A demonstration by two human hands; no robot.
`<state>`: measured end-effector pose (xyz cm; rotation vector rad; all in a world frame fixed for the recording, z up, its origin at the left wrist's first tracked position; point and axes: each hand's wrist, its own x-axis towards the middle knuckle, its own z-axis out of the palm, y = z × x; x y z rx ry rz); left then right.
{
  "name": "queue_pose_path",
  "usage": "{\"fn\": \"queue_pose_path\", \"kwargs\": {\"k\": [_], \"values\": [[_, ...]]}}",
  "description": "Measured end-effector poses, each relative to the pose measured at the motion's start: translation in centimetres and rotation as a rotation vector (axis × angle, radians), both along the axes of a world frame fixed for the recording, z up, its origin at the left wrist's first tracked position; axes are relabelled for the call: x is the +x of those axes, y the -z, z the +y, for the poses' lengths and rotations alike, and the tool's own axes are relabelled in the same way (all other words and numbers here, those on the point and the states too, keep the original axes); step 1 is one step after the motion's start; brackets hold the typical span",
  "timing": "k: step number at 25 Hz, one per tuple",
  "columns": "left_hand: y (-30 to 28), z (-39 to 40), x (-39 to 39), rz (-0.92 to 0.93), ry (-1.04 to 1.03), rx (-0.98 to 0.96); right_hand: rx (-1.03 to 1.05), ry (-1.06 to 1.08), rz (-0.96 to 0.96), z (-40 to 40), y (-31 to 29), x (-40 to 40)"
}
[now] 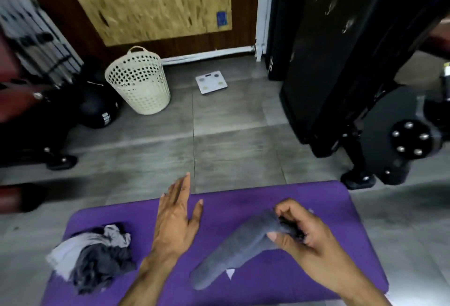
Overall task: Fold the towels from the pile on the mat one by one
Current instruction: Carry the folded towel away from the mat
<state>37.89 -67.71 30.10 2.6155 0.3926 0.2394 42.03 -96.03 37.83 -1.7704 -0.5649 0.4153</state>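
- Lower left of the frame: the pile (93,257) of crumpled white and dark grey towels lies on your purple mat (243,198).
- Upper left: a cream basket (138,81) stands on the grey floor, with a white scale (211,81) to its right.
- Centre: your left hand (176,218) hovers over the mat with fingers straight and spread, holding nothing.
- Right of centre: your right hand (299,230) pinches one end of a grey towel (233,249), which hangs down to the mat.
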Motion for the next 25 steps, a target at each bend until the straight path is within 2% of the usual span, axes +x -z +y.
{"fn": "queue_pose_path", "kwargs": {"k": [2,4,9,18,25], "values": [[-8.1,-0.5,-0.5,-0.021,0.052,-0.009,0.034,0.051,0.009,-0.3,-7.8,-1.2],[-13.7,-0.6,-1.7,-0.038,0.080,-0.024,0.056,0.063,0.000,-0.2,-14.4,-2.6],[-19.3,-0.1,-4.2,-0.068,0.062,-0.104,0.074,0.087,-0.008,0.8,-22.0,-5.4],[-25.2,4.3,-4.5,-0.081,0.168,-0.187,0.090,0.148,-0.068,6.1,-26.8,-9.1],[-27.9,4.1,5.1,-0.094,0.237,-0.180,0.224,0.262,0.090,5.7,-26.9,-2.4]]}}
